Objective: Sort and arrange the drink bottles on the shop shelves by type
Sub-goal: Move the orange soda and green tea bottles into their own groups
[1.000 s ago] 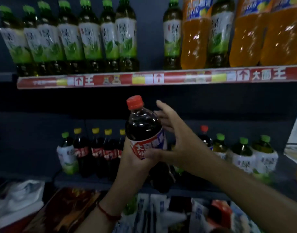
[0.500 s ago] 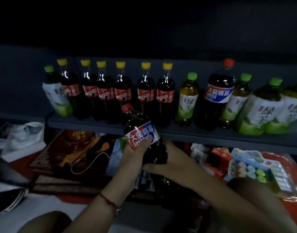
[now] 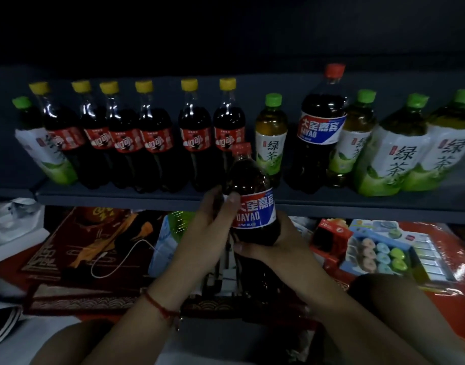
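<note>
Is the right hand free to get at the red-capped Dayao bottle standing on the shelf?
Probably not yet. The right hand grips the held Dayao bottle low down, with the left hand. The way to the shelf Dayao bottle looks open above the green tea bottle.

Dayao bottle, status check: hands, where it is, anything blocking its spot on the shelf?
Left hand and right hand both grip held Dayao bottle, below shelf edge. Matching Dayao bottle stands boxed in by green tea bottles.

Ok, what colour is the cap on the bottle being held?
Red, on the held bottle; head view.
</note>
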A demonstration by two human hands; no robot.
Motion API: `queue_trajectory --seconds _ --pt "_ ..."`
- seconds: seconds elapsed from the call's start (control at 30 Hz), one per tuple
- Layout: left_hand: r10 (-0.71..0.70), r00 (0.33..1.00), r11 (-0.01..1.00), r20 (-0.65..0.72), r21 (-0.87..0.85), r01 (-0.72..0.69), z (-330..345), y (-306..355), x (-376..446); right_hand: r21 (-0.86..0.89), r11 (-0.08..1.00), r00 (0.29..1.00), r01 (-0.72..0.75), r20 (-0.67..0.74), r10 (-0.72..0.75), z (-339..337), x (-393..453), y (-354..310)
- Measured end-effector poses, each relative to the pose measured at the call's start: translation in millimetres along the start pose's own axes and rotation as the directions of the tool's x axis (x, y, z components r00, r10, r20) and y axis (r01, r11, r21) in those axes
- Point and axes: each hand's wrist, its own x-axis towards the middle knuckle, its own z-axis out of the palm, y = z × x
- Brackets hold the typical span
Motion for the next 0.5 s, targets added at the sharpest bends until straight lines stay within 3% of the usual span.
queue_trajectory --seconds 0.07,0.13,0.2,0.27,0.37,0.5 --pt "0.129 0.990 0.986 -0.057 0.109 -0.122 1.7 17.5 10.5 0.049 0.999 0.998 0.003 -0.067 0.000 -8.4 1.7 0.0" --pt "0.309 0.949 0.909 -0.061 0.312 -0.276 2.9 34.5 24.3 0.121 0.993 0.993 0.002 -0.120 0.012 -16.8 2.4 1.7" --pt "0.505 0.863 0.713 -0.004 0.565 -0.415 4.7 50.5 44.3 0.180 0.984 0.985 0.002 -0.169 0.029 -24.2 2.7 5.1" --pt "0.658 0.746 0.421 0.099 0.774 -0.474 7.8 65.5 71.6 0.230 0.973 0.975 0.007 -0.216 0.044 -30.9 2.4 7.7" --pt "0.703 0.661 0.068 0.262 0.901 -0.429 16.2 81.7 114.3 0.262 0.965 0.972 0.025 -0.232 0.038 -42.1 2.4 9.2" --pt "0.609 0.702 -0.172 0.371 0.925 -0.339 33.8 90.1 148.7 0.283 0.959 0.971 0.036 -0.236 0.033 -56.3 2.3 10.0"
